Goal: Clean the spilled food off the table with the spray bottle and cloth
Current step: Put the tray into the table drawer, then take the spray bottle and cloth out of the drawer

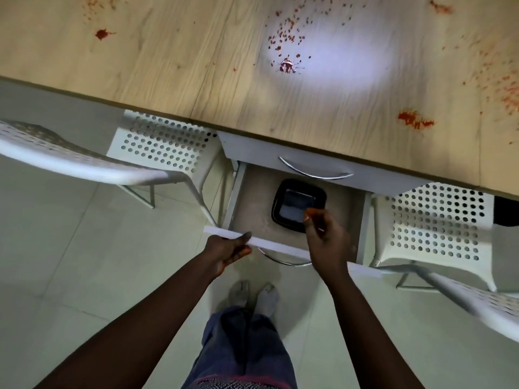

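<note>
Red food spill (286, 37) is scattered over the light wooden table (168, 66), with more red smears at the right (415, 120) and the far left (101, 33). Under the table a lower drawer (252, 209) stands pulled out. My left hand (229, 249) grips the drawer's white front edge. My right hand (325, 237) reaches into the drawer, fingers pinched at the rim of a black container (297, 202). No spray bottle or cloth is in view.
A shut upper drawer with a curved metal handle (314, 171) sits above the open one. White perforated chairs stand at the left (157, 147) and right (432, 223) of the drawers. My feet (254, 297) stand on pale floor tiles.
</note>
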